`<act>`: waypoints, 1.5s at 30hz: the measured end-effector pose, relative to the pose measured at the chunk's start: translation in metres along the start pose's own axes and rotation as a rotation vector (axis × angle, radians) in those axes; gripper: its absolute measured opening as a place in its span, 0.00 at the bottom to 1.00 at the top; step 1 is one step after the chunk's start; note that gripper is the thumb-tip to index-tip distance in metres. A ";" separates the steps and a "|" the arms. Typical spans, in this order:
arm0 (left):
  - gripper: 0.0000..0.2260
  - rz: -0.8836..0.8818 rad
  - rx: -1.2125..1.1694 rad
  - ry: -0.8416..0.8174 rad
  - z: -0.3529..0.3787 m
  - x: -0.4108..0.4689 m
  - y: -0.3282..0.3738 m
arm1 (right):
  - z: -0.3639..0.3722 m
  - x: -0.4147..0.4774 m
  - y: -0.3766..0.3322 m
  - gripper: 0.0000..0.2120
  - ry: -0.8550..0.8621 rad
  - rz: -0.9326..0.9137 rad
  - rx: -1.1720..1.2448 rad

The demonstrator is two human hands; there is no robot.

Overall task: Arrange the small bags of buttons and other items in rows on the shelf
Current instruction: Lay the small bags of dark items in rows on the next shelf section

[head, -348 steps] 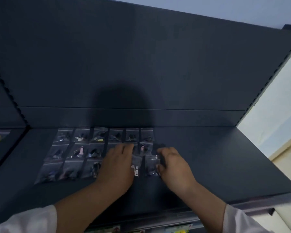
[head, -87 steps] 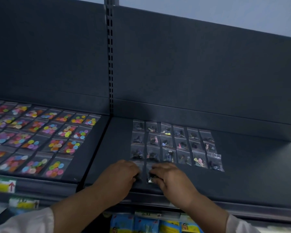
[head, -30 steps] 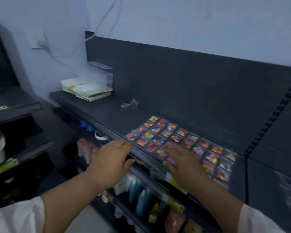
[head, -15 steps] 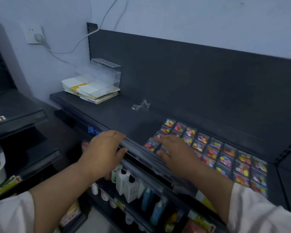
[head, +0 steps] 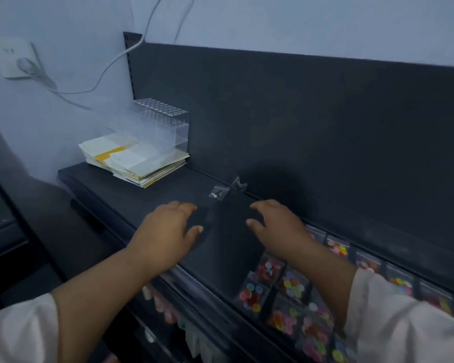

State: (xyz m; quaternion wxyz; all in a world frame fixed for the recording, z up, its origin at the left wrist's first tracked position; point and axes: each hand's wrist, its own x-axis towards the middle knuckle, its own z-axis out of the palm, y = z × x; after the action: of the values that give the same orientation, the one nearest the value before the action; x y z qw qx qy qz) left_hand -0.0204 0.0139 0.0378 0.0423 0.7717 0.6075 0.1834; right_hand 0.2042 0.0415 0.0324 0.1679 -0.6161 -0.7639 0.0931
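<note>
Two loose clear small bags [head: 227, 189] lie against the back panel on the dark shelf [head: 142, 197]. My left hand [head: 165, 231] hovers over the shelf just short of them, fingers loosely bent, holding nothing. My right hand [head: 275, 226] hovers to the right of the bags, fingers also relaxed and empty. Rows of small bags of coloured buttons [head: 286, 292] lie on the shelf at the lower right, partly under my right forearm.
A stack of papers [head: 134, 159] lies at the shelf's far left end with a clear acrylic rack [head: 163, 124] on it. A wall socket [head: 16, 58] and cable are on the left wall. Lower shelves with bottles show below the front edge.
My view has swung left along the shelf. Both hands have left the button rows and moved forward towards the two loose bags near the back panel.
</note>
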 end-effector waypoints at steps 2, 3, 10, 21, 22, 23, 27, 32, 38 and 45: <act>0.22 -0.020 -0.024 -0.012 0.010 0.023 -0.004 | 0.001 0.022 0.005 0.20 0.020 0.025 0.005; 0.22 -0.026 -0.029 -0.022 0.015 0.034 -0.006 | 0.002 0.033 0.006 0.20 0.028 0.045 0.008; 0.18 -0.082 -0.048 -0.091 0.050 0.122 -0.027 | 0.021 0.094 0.012 0.16 0.096 0.203 0.020; 0.15 -0.082 -0.066 -0.255 0.110 0.225 -0.058 | 0.065 0.173 0.016 0.16 0.114 0.378 -0.076; 0.17 -0.094 -0.062 -0.267 0.113 0.229 -0.060 | 0.070 0.178 0.017 0.15 0.113 0.386 -0.105; 0.19 -0.096 -0.059 -0.273 0.116 0.232 -0.061 | 0.074 0.183 0.017 0.15 0.111 0.391 -0.137; 0.18 -0.060 -0.140 -0.258 0.124 0.239 -0.063 | 0.089 0.198 0.016 0.12 0.114 0.401 -0.237; 0.08 -0.099 -0.299 -0.336 0.130 0.248 -0.066 | 0.104 0.206 0.018 0.07 0.108 0.436 -0.307; 0.09 -0.134 -0.550 -0.239 0.125 0.242 -0.072 | 0.097 0.201 0.016 0.05 0.249 0.543 0.033; 0.11 -0.364 -1.193 -0.349 0.099 0.235 -0.050 | 0.061 0.161 -0.004 0.10 0.363 0.946 1.207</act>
State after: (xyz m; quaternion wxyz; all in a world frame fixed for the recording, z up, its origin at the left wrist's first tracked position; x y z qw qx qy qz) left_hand 0.0128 0.2665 -0.0145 0.5924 0.5187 0.5065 0.3512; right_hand 0.1481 0.2016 -0.0002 0.5382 -0.6835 -0.1987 0.4513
